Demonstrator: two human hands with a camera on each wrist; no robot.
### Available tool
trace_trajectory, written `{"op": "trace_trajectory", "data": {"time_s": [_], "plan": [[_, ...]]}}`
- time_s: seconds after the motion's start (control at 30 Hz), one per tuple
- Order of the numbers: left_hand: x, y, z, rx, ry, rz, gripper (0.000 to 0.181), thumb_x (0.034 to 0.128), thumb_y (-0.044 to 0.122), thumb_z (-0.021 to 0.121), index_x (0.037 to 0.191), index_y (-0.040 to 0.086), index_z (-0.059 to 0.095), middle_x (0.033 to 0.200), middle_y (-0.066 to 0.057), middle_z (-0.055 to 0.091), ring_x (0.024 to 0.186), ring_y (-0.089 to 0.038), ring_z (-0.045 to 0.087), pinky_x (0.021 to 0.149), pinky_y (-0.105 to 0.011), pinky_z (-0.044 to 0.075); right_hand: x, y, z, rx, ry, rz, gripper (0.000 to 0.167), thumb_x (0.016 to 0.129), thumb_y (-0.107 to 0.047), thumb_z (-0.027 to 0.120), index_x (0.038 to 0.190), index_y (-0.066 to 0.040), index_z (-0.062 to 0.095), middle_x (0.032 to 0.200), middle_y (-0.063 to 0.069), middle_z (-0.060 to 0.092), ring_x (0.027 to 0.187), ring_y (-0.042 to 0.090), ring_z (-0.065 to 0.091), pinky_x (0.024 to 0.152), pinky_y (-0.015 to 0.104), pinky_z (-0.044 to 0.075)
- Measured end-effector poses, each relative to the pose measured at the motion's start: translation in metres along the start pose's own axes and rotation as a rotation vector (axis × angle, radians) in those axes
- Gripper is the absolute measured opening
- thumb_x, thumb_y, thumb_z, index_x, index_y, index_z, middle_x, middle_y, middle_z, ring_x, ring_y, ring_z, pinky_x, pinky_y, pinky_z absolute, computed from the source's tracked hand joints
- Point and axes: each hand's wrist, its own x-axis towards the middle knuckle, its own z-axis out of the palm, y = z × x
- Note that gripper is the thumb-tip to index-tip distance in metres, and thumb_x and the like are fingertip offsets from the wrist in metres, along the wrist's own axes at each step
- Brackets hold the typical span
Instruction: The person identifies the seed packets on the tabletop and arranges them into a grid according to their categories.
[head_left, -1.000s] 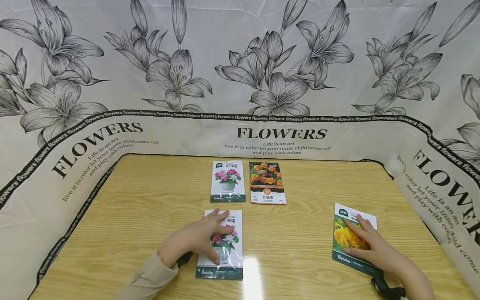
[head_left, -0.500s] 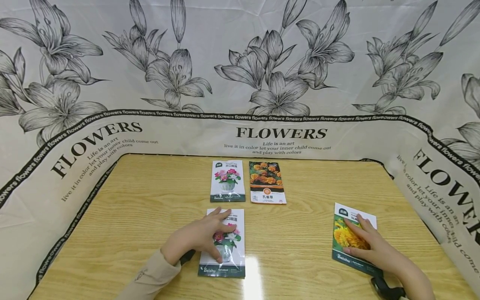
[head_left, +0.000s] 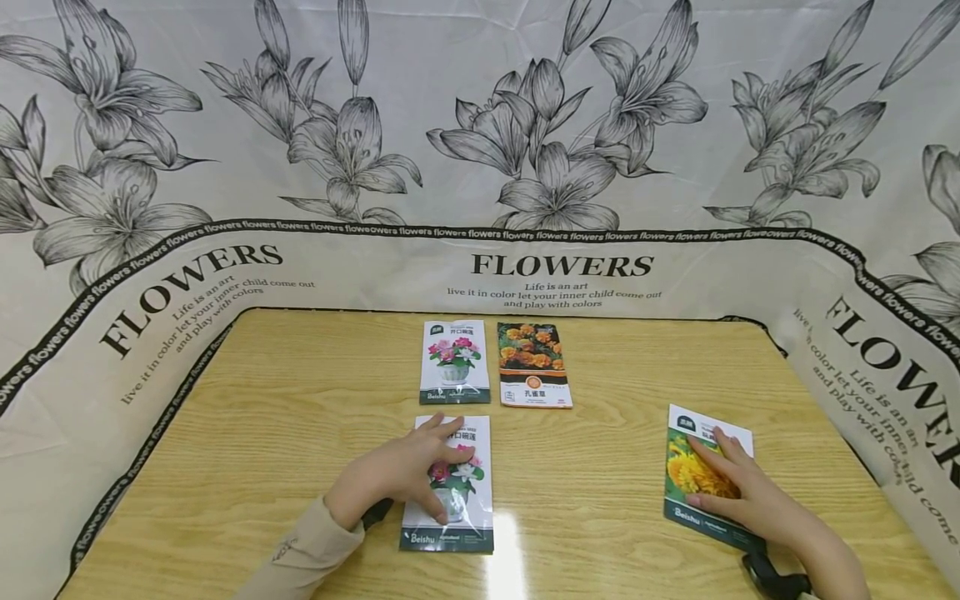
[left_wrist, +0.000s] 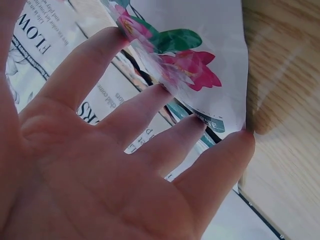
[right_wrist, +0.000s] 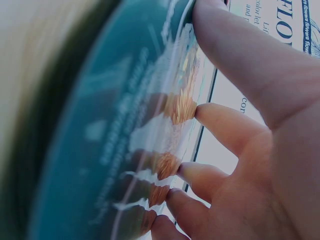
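My left hand (head_left: 401,471) lies on a white seed packet (head_left: 472,500) printed with pink flowers in a pot, its fingers spread. In the left wrist view the fingertips (left_wrist: 162,90) touch the face and edge of that packet. Over on the right, my right hand (head_left: 757,500) rests on a seed packet (head_left: 693,475) showing yellow flowers, with a dark green band at its bottom. Its thumb and fingers (right_wrist: 215,122) touch the glossy face in the right wrist view. Both packets lie on the wooden table (head_left: 585,475).
Behind the left hand's packet lies a similar pink-flower packet (head_left: 455,362). Next to it is a packet with orange flowers (head_left: 535,365). A white cloth (head_left: 562,287) printed with flowers and lettering rises along the table's back and sides.
The left hand has slid its packet slightly to the right and away from me, closer to the pink-flower packet behind it. The right hand and its packet have stayed in place.
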Motion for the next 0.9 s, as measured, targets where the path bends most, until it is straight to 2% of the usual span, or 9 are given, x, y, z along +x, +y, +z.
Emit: {"op": "trace_trajectory", "data": {"time_s": [0.5,0.9], "plan": [[0.0006,-0.0004,0.0030,0.001,-0.004,-0.004,0.089,0.0649,0.036,0.093,0.144,0.025,0.054,0.164,-0.005,0.020,0.151,-0.033,0.006,0.111,-0.060,0.032,0.0001,0.0054,0.0004,0.009,-0.012,0.017,0.084,0.088,-0.028,0.075,0.154,-0.001,0.029,0.156,0.039,-0.001,0.134,0.069,-0.003,0.092,0.086,0.009],[-0.0025,-0.0027,-0.0010,0.067,0.004,0.040,0.088,0.0656,0.041,0.092,0.144,0.025,0.055,0.164,-0.007,0.022,0.151,-0.035,0.011,0.113,-0.061,0.027,0.0016,0.0036,0.0007,0.008,-0.004,0.011,0.084,0.088,-0.027,0.075,0.154,0.000,0.030,0.156,0.040,0.000,0.134,0.069,-0.001,0.093,0.085,0.009]]}}
